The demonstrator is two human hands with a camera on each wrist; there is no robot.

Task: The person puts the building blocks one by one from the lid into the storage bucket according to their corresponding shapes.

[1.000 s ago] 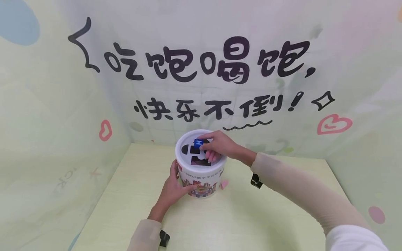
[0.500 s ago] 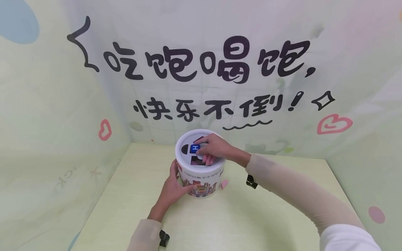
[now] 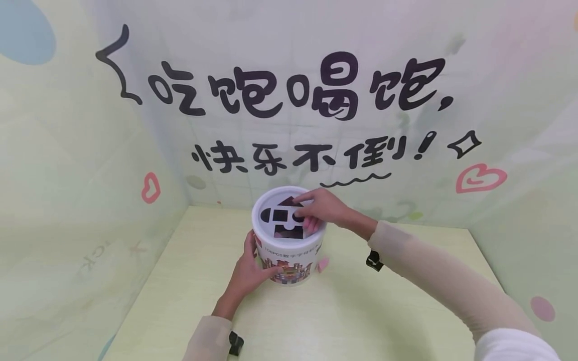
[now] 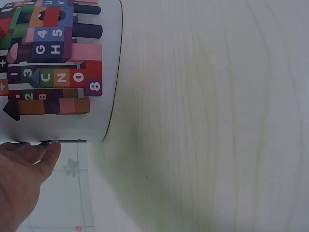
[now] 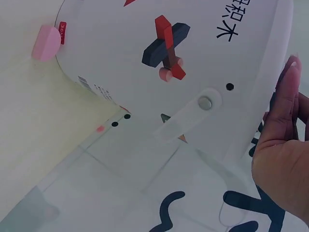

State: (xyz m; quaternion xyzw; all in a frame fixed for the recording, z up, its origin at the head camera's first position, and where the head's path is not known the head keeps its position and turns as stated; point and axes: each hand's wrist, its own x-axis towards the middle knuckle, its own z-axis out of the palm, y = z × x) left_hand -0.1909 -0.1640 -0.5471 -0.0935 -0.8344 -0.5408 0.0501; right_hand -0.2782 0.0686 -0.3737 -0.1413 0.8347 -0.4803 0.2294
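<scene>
A white block bucket (image 3: 289, 250) stands upright on the table, printed with a toy castle and lettering. Shaped holes, among them a square hole (image 3: 280, 215), pierce its white lid (image 3: 293, 241). My left hand (image 3: 247, 273) grips the bucket's left side, thumb at the front, fingers around behind. Over the right part of the lid hovers my right hand (image 3: 322, 206), index finger and thumb apart with nothing between them; it partly covers a hole. The left wrist view shows the left hand (image 4: 24, 174) against the bucket wall. In the right wrist view the right hand (image 5: 282, 130) is beside the rim.
A small pink block (image 3: 322, 264) lies on the table (image 3: 361, 311) close to the bucket's right side. Behind stands a pale backdrop (image 3: 289, 30) with black Chinese lettering, and it continues along both sides. A white strap with a metal button (image 5: 205, 103) is on the bucket's wall.
The blue block marked H, pinched by my right hand earlier, went down into the square hole and is out of sight. My right hand has drawn back rightward. My left hand keeps still.
</scene>
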